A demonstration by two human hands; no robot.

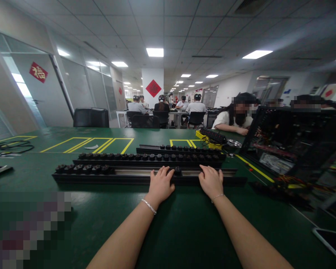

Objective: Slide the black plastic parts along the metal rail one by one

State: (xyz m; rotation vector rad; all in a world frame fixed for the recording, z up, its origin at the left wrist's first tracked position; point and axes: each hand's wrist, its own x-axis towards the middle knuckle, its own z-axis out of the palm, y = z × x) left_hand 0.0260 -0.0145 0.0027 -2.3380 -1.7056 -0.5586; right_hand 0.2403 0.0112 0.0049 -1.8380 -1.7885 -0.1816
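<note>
A long black channel rail (137,179) lies crosswise on the green table in front of me, with a pale metal strip showing inside it. Several small round-topped black modules (86,169) sit in its left part. A single black module (178,171) stands in the rail between my hands. My left hand (160,184) rests on the rail just left of that module, fingers apart. On its right side, my right hand (211,182) lies over the rail with fingers stretched out. Neither hand is visibly wrapped round anything, though the undersides of the fingers are hidden.
Behind lie a second rail (148,162) full of modules and a shorter third rail (145,150). An open black metal case (294,145) with loose wires (299,181) stands at right, near a seated co-worker (235,118). Black cables (14,146) lie at far left.
</note>
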